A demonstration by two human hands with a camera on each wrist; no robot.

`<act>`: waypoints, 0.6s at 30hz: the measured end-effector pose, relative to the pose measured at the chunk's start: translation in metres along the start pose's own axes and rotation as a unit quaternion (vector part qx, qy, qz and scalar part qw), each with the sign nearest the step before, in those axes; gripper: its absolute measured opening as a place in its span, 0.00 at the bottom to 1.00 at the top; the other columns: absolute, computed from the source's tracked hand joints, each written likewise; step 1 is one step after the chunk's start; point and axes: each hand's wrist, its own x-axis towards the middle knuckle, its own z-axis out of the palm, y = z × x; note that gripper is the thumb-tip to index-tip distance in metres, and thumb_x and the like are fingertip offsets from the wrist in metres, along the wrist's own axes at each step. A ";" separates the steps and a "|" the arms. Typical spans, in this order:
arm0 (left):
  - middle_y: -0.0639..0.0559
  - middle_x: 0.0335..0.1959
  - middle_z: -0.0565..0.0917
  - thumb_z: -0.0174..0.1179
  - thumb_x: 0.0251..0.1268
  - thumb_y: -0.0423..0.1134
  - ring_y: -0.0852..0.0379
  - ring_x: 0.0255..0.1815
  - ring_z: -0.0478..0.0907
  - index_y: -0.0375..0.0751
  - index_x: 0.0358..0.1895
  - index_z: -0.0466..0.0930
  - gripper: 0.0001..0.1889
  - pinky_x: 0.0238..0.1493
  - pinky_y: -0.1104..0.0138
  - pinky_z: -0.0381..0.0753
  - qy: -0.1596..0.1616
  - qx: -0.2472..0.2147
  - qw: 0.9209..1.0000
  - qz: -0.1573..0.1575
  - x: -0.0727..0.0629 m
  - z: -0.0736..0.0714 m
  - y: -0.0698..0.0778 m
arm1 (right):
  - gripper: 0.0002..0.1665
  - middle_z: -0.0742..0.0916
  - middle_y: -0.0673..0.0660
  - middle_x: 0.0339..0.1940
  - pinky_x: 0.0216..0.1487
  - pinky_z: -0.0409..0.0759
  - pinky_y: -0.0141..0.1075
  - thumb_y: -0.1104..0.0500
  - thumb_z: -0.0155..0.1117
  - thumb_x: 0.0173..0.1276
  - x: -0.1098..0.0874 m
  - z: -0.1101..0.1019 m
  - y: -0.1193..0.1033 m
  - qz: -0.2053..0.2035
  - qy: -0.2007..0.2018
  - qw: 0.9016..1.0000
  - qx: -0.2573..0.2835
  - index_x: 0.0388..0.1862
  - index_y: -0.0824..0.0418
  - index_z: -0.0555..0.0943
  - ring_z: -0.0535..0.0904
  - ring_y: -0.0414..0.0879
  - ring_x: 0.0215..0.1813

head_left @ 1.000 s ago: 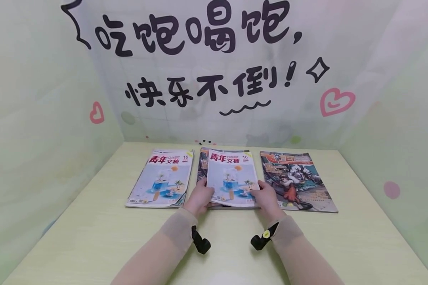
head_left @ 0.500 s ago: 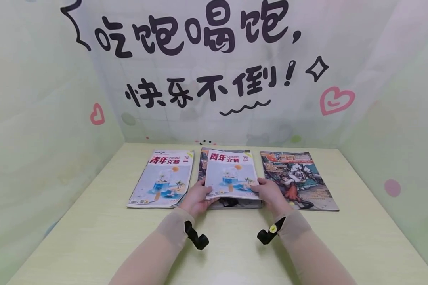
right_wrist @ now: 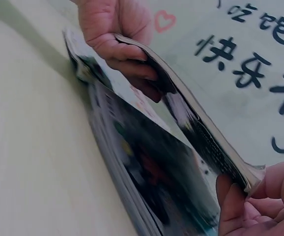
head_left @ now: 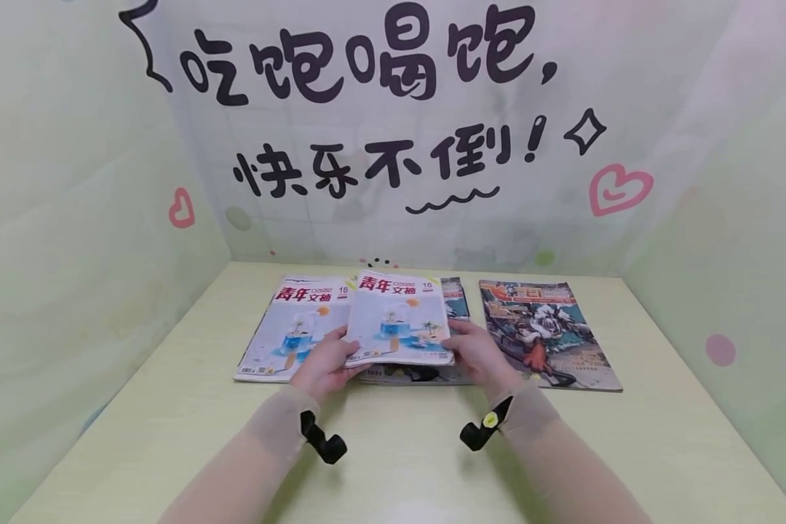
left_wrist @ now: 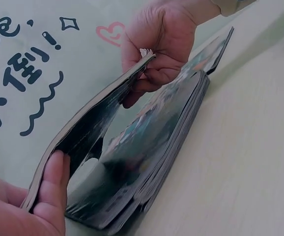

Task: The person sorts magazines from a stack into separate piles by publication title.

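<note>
A white magazine with red title characters [head_left: 398, 320] is lifted off the dark-covered magazine [head_left: 457, 300] in the middle of the table. My left hand [head_left: 325, 365] grips its lower left corner, thumb on top. My right hand [head_left: 477, 352] pinches its lower right edge. In the left wrist view the lifted magazine [left_wrist: 90, 118] tilts above the dark stack [left_wrist: 156, 152], my left hand [left_wrist: 34, 201] at one end and my right hand [left_wrist: 156, 44] at the other. The right wrist view shows the same magazine [right_wrist: 196, 118] held between both hands.
A matching white magazine [head_left: 298, 327] lies flat at the left, partly under the lifted one. A comic-style magazine [head_left: 544, 331] lies at the right. The pale green table [head_left: 399, 451] is walled by printed backdrop panels [head_left: 380, 131] on three sides.
Both hands have raised the white magazine off the middle stack and carried it left, so it now overlaps the left magazine. The dark cover beneath is more exposed.
</note>
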 end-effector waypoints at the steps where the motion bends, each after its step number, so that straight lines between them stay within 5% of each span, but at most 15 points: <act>1: 0.38 0.65 0.69 0.41 0.75 0.28 0.45 0.60 0.73 0.49 0.78 0.46 0.32 0.56 0.56 0.78 -0.001 0.009 1.000 0.002 -0.002 -0.008 0.003 | 0.34 0.78 0.68 0.59 0.46 0.81 0.35 0.72 0.53 0.67 0.001 0.007 0.002 -0.009 -0.006 1.000 -0.003 0.72 0.66 0.62 0.81 0.50 0.48; 9: 0.35 0.71 0.59 0.36 0.76 0.29 0.53 0.48 0.79 0.46 0.78 0.35 0.33 0.52 0.60 0.80 -0.042 0.027 0.999 0.016 -0.019 -0.076 0.027 | 0.35 0.82 0.63 0.54 0.47 0.81 0.38 0.71 0.56 0.67 0.003 0.071 0.012 -0.029 -0.058 0.997 -0.033 0.73 0.66 0.62 0.82 0.49 0.47; 18: 0.38 0.69 0.56 0.39 0.77 0.31 0.54 0.47 0.77 0.52 0.78 0.30 0.35 0.54 0.60 0.79 -0.026 0.046 0.999 -0.011 -0.031 -0.136 0.048 | 0.36 0.85 0.62 0.48 0.46 0.81 0.36 0.72 0.57 0.65 0.000 0.133 0.019 -0.038 -0.070 0.996 -0.041 0.72 0.68 0.61 0.83 0.47 0.43</act>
